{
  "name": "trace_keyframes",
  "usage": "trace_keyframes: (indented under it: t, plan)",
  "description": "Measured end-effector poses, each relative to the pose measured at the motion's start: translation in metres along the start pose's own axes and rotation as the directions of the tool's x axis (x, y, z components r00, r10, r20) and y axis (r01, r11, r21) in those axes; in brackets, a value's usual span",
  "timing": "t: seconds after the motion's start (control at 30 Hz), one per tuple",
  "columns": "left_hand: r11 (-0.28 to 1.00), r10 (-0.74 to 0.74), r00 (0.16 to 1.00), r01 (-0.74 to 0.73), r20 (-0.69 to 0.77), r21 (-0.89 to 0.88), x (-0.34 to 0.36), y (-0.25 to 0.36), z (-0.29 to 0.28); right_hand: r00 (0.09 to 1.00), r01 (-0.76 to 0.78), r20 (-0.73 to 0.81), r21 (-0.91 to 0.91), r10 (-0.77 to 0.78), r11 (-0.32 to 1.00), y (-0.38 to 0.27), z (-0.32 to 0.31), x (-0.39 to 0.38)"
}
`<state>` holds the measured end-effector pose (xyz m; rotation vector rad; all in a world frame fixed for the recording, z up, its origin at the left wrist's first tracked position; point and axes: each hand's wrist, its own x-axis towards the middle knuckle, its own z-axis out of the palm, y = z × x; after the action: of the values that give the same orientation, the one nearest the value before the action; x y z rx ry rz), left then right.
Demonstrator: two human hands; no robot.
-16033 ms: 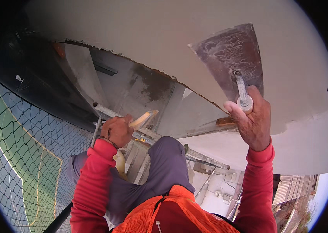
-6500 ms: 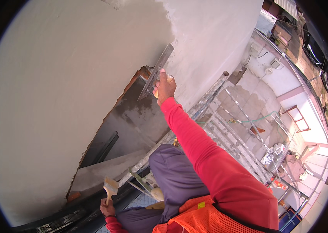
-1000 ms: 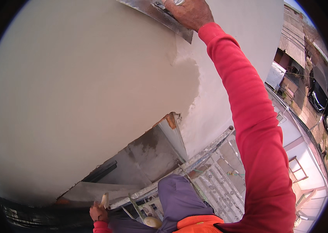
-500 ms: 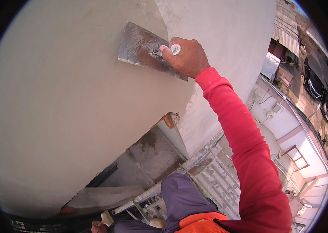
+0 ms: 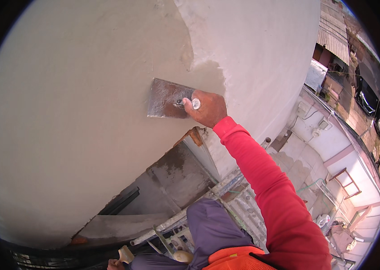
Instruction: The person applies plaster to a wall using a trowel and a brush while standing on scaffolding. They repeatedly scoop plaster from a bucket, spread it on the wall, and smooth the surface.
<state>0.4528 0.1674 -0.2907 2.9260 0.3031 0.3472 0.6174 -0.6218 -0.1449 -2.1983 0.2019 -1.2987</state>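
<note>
My right hand (image 5: 208,109) is wrapped round the pale handle of a rectangular steel plastering trowel (image 5: 165,96). The trowel's blade lies against smooth, damp grey plaster (image 5: 86,99) on the wall, just above a broken-edged opening (image 5: 172,180). Paler, drier wall (image 5: 257,54) borders the plaster on the right along a ragged line. At the lower edge, partly cut off, my left hand (image 5: 114,264) is closed on what looks like a brush with pale bristles (image 5: 126,254), beside my knee.
Under me is a metal scaffold platform (image 5: 244,207) with a long tube (image 5: 176,220) along the wall side. Exposed brick (image 5: 195,136) shows at the opening's upper corner. Far below on the right lie a tiled yard (image 5: 295,155), a wooden frame (image 5: 346,183) and parked cars (image 5: 367,92).
My right hand has drawn the trowel down the wall, toward the opening. Fresh plaster now shows where the hand and blade were. The left hand stays low with the brush.
</note>
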Motion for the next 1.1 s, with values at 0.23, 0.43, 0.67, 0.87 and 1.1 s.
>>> trace_keyframes:
  t: [0.23, 0.43, 0.67, 0.87, 1.1]
  plan:
    - [0.993, -0.004, 0.999, -0.001, -0.043, -0.119, -0.014, 0.013, -0.007, 0.998, 0.048, -0.048, 0.158, -0.041, 0.986, -0.007, 0.009, -0.050]
    - [0.991, -0.017, 0.997, 0.007, -0.073, -0.134, -0.025, 0.023, -0.002, 0.975, 0.131, -0.180, 0.015, -0.127, 0.991, -0.008, -0.013, 0.011]
    - [0.976, -0.108, 0.992, 0.093, -0.063, -0.198, -0.030, 0.017, 0.016, 0.951, 0.226, -0.227, 0.054, -0.208, 0.973, -0.052, -0.037, 0.076]
    - [0.970, -0.110, 0.993, 0.098, -0.042, -0.222, -0.031, 0.017, 0.020, 0.889, 0.230, -0.403, -0.014, -0.216, 0.973, -0.078, -0.086, 0.191]
    - [0.984, -0.088, 0.996, 0.082, -0.032, -0.155, -0.021, 0.015, 0.031, 0.965, 0.225, -0.117, -0.097, -0.235, 0.970, -0.094, -0.090, 0.193]
